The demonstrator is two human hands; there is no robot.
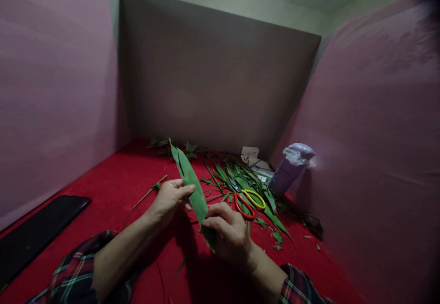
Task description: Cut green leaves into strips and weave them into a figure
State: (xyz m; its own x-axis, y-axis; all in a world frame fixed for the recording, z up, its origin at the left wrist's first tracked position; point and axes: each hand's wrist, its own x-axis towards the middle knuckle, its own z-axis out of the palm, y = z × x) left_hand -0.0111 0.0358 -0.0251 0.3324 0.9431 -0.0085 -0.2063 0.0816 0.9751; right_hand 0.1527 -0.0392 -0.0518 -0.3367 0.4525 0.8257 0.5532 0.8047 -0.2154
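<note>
1 leaf [198,199] is pinched midway by the left hand [171,197] and lower by the right hand [231,233] (both closed on it); scissors [237,188] are laid on greenery [240,171].

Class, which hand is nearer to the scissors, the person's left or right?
The right. The right hand is just on the near side of the scissors; the left hand is farther away, to their left, holding the long leaf.

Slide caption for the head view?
Left hand and right hand hold a long green leaf over a red surface; scissors lie among greenery.
</note>
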